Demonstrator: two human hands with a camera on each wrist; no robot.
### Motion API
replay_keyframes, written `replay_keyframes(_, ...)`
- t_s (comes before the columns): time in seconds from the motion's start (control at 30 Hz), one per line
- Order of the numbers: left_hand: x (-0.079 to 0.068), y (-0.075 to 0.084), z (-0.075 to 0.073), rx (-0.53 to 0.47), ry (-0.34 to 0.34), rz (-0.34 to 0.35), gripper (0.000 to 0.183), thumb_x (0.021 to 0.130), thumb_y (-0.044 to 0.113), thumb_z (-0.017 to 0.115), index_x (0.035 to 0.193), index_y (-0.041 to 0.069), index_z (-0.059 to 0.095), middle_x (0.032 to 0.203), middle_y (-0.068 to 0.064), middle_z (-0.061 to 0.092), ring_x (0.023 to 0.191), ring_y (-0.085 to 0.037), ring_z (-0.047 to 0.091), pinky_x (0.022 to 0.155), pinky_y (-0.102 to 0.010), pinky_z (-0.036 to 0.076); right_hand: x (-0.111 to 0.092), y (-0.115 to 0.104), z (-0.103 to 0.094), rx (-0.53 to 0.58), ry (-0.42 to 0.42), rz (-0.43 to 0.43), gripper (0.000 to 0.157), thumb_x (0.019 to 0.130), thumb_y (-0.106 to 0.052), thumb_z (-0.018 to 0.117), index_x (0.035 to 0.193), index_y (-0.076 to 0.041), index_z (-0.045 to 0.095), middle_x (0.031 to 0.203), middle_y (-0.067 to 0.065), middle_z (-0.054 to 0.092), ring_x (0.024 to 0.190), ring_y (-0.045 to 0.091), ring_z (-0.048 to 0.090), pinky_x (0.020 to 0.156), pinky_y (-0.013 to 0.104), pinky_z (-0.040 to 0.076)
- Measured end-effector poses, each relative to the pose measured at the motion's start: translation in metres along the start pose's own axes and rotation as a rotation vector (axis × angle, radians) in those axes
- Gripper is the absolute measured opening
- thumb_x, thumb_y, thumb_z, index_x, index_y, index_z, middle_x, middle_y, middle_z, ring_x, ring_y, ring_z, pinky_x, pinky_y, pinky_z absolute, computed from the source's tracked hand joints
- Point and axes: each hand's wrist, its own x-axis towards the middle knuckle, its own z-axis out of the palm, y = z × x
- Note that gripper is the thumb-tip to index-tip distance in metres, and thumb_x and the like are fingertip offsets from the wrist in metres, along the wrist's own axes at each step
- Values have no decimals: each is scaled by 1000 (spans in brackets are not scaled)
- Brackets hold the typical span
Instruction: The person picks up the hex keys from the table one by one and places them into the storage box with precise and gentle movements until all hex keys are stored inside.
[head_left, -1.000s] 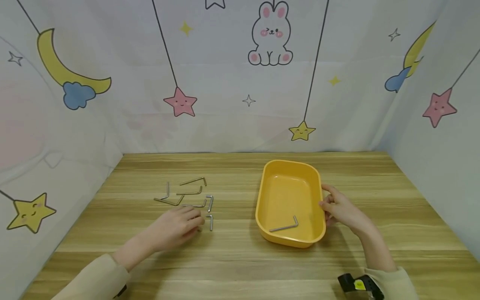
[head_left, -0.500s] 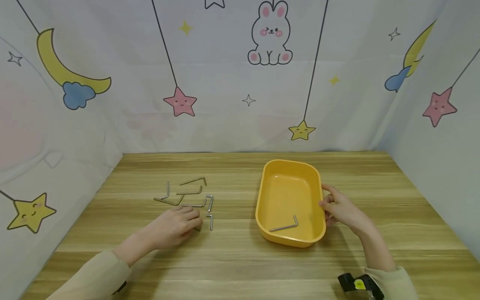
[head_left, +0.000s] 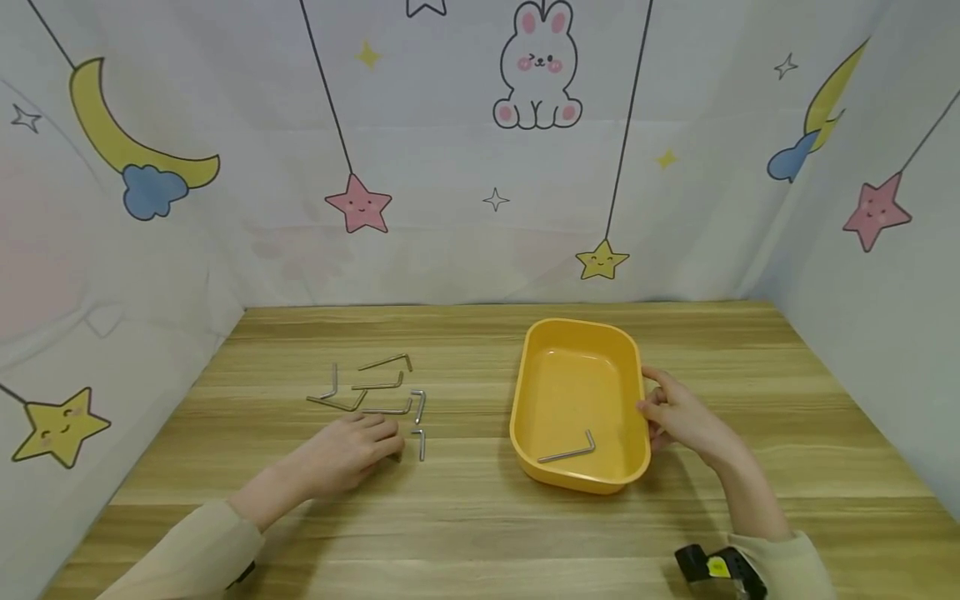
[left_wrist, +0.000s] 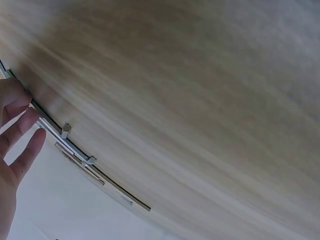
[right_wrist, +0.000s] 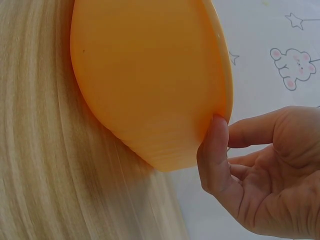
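Observation:
Near the table's left side, my left hand is lowered with its fingertips on a hex key. In the left wrist view that hex key runs between the thumb and the fingers; from above the hand mostly covers it. Several more L-shaped hex keys, some silver and some brass-toned, lie just beyond, such as a silver hex key right of the fingertips. My right hand pinches the right rim of a yellow plastic tray. Inside the tray rests one silver hex key.
A brass-toned hex key lies farthest back in the group. The wood-grain table ends at a white fabric backdrop printed with stars and a rabbit, which also encloses both sides.
My left hand has drawn slightly left and down, its fingers closing at the hex key beneath. The right hand and tray stay in place.

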Motion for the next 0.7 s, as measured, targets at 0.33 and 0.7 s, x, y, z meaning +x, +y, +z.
replay_keyframes(0.33, 0, 0, 2, 27, 1, 12, 19, 81, 14, 69, 96, 19, 58, 90, 7, 55, 90, -14, 59, 74, -33, 51, -1, 0, -1, 0, 3, 2, 66, 99, -9, 45, 151, 5, 6, 89, 11, 48, 71, 16, 54, 62, 32, 56)
replay_keyframes(0.7, 0, 1, 1, 26, 4, 19, 20, 81, 12, 68, 95, 18, 57, 89, 6, 54, 87, -14, 58, 71, -33, 49, -2, -1, -1, 1, 6, 6, 66, 99, -9, 45, 151, 5, 6, 89, 11, 49, 71, 17, 54, 61, 31, 56)
